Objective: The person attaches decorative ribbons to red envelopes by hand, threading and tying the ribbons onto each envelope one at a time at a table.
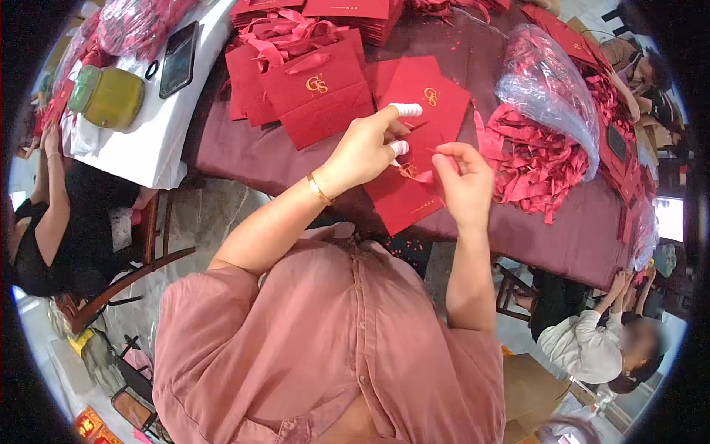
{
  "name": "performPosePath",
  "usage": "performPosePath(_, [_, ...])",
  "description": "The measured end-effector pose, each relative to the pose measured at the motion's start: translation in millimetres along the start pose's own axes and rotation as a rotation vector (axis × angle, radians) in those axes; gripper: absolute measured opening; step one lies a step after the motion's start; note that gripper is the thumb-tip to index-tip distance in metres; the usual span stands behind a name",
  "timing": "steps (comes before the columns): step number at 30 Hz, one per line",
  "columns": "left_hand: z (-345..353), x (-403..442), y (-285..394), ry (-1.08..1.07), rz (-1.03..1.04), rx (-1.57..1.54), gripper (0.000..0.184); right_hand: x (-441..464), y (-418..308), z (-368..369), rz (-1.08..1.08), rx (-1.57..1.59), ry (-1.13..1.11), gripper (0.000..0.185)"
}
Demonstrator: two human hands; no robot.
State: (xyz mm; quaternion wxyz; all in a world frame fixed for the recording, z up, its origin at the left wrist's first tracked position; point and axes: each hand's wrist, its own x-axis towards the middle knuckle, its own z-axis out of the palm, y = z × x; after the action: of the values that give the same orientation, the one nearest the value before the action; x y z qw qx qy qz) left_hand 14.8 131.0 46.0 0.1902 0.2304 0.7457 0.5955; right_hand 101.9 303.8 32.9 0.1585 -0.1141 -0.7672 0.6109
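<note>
A red paper bag [403,206] with a gold emblem lies flat in front of me, under both hands. My left hand [367,152] is over its left side, fingers curled, with white ribbed covers on two fingertips. My right hand [467,183] pinches a thin red ribbon [423,176] over the bag's right side. A strand runs across toward the left fingers, which appear closed on it; their exact grip is partly hidden. Left of the hands stands a group of red bags [318,92] with ribbon handles.
A plastic bag [555,89] spills red ribbons [529,155] at the right. On the white cover [159,148] at left are a green-lidded jar [107,98] and a phone [180,59]. Other people work at both sides. The table has a dark red cloth [244,152].
</note>
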Motion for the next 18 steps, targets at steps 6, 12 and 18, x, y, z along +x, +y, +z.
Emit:
performPosePath(6, [-2,-8,12,-0.046,-0.009,-0.126,0.055,-3,-23,13,-0.174,-0.408,0.053,0.01])
performPosePath(12, [-1,-12,17,-0.072,0.042,-0.164,0.057,-4,-23,12,-0.225,-0.472,0.163,0.009])
performPosePath(18, [3,-14,15,-0.094,0.073,-0.127,0.063,-7,-30,13,-0.174,-0.462,0.119,0.01])
